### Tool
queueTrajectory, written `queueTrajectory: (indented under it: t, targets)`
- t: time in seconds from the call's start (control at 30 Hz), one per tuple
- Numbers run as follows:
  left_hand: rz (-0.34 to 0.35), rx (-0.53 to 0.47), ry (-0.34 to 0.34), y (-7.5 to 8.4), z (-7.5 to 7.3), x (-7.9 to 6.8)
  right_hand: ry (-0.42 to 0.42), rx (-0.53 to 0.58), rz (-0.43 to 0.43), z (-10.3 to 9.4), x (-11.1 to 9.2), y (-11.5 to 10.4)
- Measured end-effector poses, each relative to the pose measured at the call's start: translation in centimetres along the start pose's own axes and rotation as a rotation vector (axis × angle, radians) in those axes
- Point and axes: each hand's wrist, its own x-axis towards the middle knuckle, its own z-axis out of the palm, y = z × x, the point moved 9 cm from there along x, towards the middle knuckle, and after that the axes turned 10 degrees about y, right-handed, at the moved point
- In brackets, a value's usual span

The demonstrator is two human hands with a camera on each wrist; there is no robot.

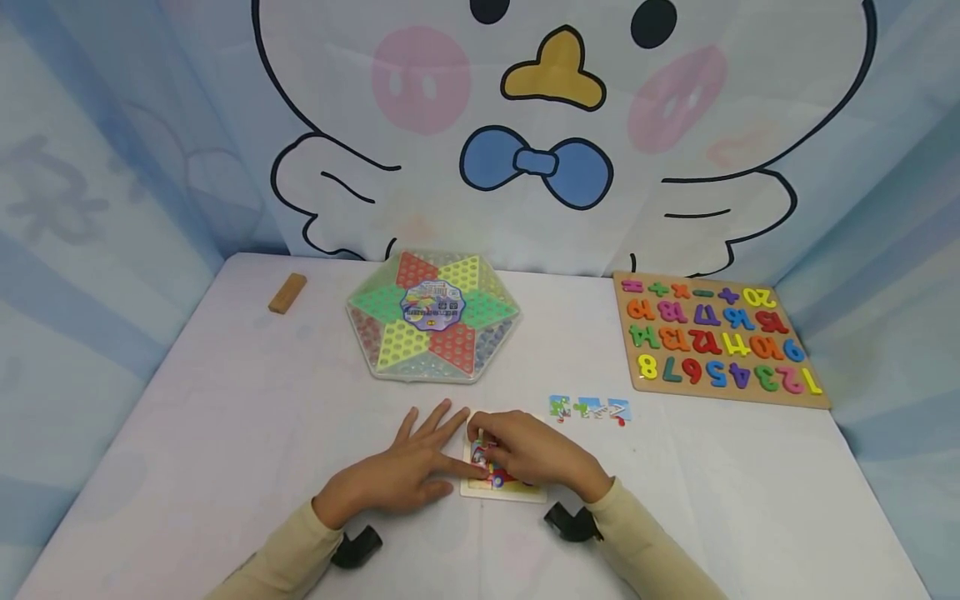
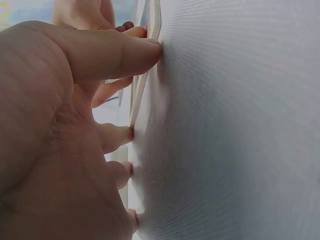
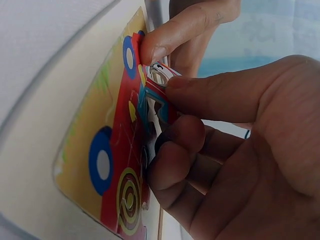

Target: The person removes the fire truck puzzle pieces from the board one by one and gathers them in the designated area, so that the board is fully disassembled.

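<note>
A small jigsaw puzzle (image 1: 506, 492) in a pale frame lies near the table's front, with a red vehicle with blue wheels printed on it. My left hand (image 1: 397, 473) is spread flat at its left, the index fingertip pressing on the picture. From the right, my right hand (image 1: 536, 447) reaches over the puzzle. Close up in the right wrist view, its thumb and curled fingers pinch a puzzle piece (image 3: 159, 75) tilted up against the picture. In the left wrist view, the left thumb (image 2: 117, 52) and other fingertips touch the white tabletop beside the frame's edge.
Several loose puzzle pieces (image 1: 592, 408) lie just beyond the right hand. A hexagonal Chinese checkers set (image 1: 431, 358) sits behind the hands. At the right is a wooden number board (image 1: 731, 392), and a small wooden block (image 1: 288, 293) lies at the back left.
</note>
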Motion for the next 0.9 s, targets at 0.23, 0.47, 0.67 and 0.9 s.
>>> queueTrajectory:
  t: [0.23, 0.47, 0.67, 0.9]
  targets:
    - [0.000, -0.003, -0.006, 0.0, 0.0, 0.1, -0.004, 0.004, -0.007, 0.0, 0.0, 0.0]
    - [-0.009, -0.003, -0.012, 0.0, 0.0, 0.1, 0.023, -0.007, -0.032, -0.6, 0.0, -0.4]
    - [-0.012, 0.000, -0.012, 0.0, 0.0, 0.1, 0.026, 0.005, 0.015, -1.1, 0.0, -0.1]
    - [-0.040, 0.003, -0.017, -0.1, 0.0, 0.1, 0.156, 0.025, 0.079, -6.3, -1.4, 0.4]
